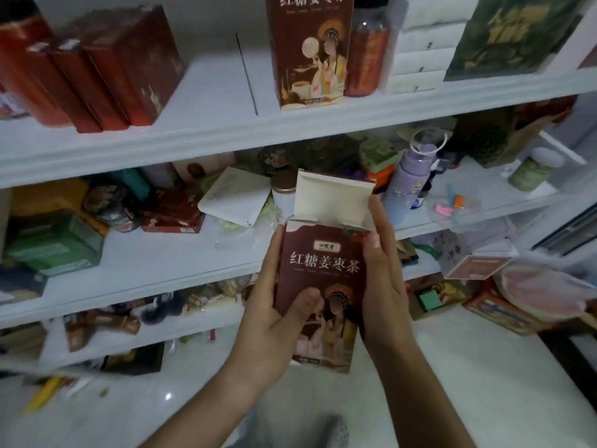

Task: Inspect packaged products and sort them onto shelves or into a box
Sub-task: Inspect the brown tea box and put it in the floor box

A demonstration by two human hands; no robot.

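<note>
I hold a dark red tea box (323, 263) upright in front of the white shelves, its cream top flap (332, 195) standing open. My left hand (277, 305) grips the box's left side, thumb pressed on the front face. My right hand (382, 266) wraps the right side, fingers reaching up by the open flap. An identical tea box (310, 50) stands on the upper shelf (210, 124), straight above the held one.
Red boxes (97, 69) fill the upper shelf's left; a red bottle (368, 50), white packs (420, 53) and a green bag (510, 33) stand to its right. The middle shelf (181, 253) holds a purple bottle (410, 179), green boxes (55, 244) and clutter. White floor (452, 367) lies below.
</note>
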